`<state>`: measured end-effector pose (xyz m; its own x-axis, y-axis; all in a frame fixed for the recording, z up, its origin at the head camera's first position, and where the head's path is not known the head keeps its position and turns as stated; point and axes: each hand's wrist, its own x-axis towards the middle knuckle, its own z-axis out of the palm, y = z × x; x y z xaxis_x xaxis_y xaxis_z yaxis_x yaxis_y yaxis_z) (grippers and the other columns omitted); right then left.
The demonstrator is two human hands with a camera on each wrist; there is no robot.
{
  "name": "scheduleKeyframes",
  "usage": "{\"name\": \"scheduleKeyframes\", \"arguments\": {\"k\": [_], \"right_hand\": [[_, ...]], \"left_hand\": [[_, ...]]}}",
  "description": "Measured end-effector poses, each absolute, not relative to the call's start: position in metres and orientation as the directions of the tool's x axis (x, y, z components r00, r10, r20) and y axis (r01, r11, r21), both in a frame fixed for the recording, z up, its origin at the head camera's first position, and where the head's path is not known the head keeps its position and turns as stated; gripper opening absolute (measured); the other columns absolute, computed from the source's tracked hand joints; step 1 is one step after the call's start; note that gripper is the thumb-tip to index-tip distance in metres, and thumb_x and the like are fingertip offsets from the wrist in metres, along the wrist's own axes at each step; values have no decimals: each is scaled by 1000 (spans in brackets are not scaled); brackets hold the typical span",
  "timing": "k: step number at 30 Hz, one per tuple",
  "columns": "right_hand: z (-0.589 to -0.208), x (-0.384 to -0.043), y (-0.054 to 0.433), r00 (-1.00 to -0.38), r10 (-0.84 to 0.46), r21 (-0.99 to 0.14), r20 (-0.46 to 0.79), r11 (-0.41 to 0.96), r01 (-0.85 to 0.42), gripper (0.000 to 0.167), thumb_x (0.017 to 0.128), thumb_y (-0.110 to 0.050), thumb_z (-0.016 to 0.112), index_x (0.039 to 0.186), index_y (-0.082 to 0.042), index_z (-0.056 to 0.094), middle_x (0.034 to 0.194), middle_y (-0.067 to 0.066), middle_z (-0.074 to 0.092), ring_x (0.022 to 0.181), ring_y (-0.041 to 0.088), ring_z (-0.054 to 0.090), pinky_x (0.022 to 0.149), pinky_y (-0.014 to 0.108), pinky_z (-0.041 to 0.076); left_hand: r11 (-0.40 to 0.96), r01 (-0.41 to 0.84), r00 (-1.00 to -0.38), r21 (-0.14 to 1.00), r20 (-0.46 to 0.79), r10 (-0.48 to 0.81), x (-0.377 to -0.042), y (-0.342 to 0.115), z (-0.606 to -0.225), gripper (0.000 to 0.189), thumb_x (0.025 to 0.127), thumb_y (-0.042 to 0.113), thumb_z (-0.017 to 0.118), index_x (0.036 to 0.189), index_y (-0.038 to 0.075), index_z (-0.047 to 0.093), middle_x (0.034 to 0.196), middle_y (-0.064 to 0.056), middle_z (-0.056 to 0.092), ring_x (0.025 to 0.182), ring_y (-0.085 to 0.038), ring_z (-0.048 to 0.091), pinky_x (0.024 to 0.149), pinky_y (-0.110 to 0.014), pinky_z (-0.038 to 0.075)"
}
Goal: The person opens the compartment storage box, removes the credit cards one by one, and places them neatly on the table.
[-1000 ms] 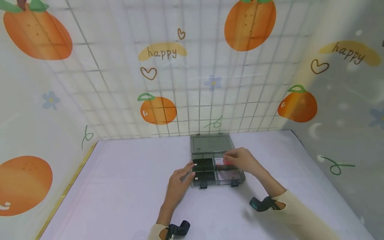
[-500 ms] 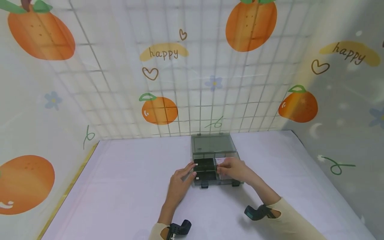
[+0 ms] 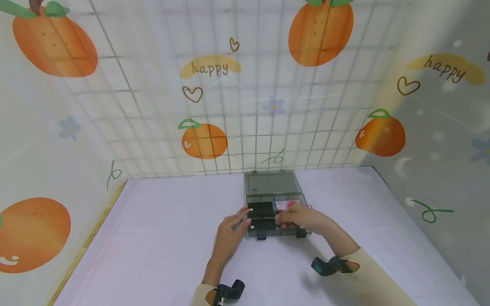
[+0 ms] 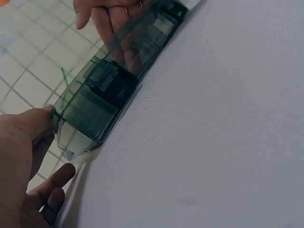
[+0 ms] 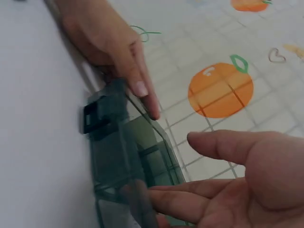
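A translucent grey-green plastic compartment box [image 3: 261,233] stands with its lid [image 3: 272,183] folded back. Its two left compartments hold black flat contents [image 3: 261,208], and a white-and-pink card [image 3: 282,205] lies in the back right one. My left hand [image 3: 227,233] rests against the left side, its fingertips on the rim. Over the front right compartment is my right hand [image 3: 300,216], fingers pointing down inside. The right wrist view shows the right thumb [image 5: 213,145] apart from the fingers [image 5: 185,199], with nothing between them. Through the clear wall, the left wrist view shows the fingers [image 4: 126,52] in the box.
The box has two dark latches [image 3: 261,235] on its front edge. A white cloth [image 3: 172,238] covers the table. Behind it hangs a curtain printed with oranges [image 3: 204,141]. A small camera sits on each wrist.
My right hand has moved from the back right compartment towards the front right one, uncovering the white-and-pink card. My left hand has stayed at the box's left side.
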<state>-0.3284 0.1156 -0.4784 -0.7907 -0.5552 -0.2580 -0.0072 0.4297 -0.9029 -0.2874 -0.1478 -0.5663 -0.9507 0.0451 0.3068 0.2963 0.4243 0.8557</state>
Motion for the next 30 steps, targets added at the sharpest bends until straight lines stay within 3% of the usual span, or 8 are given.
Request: {"name": "scheduleKeyframes", "arguments": {"k": [2,5,9,14,24,30], "right_hand": [[-478,-331,118,-780,-546,-913,-305,402,75,42,101,-24,60,114,16,56,106,20,70,88,25,61,73,34,45],[-479,-335,121,-779,-510,-915,-364,353,196,48,100,-28,63,123,9,44,114,23,69,97,30,67,75,33,46],[-482,-340,122,-779,-474,-908,-411,286,305,37,100,-24,63,118,3,45,115,24,69,100,31,69,72,31,45],[-482,-340,123,-775,-470,-905,-423,263,335,30,101,-20,60,115,1,45,116,25,69,100,32,69,72,32,45],[-476,-342,127,-725,-531,-898,-438,230,375,41,104,-20,55,131,8,41,125,28,63,107,35,65,82,35,46],[-481,-343,126,-727,-530,-897,-437,192,398,40,104,-18,54,131,9,45,124,29,63,104,33,66,80,33,45]], "left_hand": [[421,294,-952,858,303,47,-288,-147,-566,44,98,42,64,136,22,64,143,18,53,124,-18,52,105,-53,39],[410,295,-952,863,302,51,-288,-147,-565,43,98,41,64,136,22,64,144,17,54,124,-18,52,105,-53,39],[404,293,-953,867,299,50,-288,-146,-563,42,97,41,65,136,22,65,143,16,54,124,-19,52,105,-53,39],[398,290,-954,870,295,51,-286,-145,-561,43,97,40,66,136,21,65,143,17,54,124,-19,52,105,-54,39],[413,280,-956,867,293,32,-287,-145,-562,41,97,39,67,135,25,65,141,20,55,123,-17,53,104,-52,40],[404,261,-962,877,273,28,-288,-146,-565,43,96,40,68,135,22,65,141,21,55,125,-18,52,106,-53,38]]}}
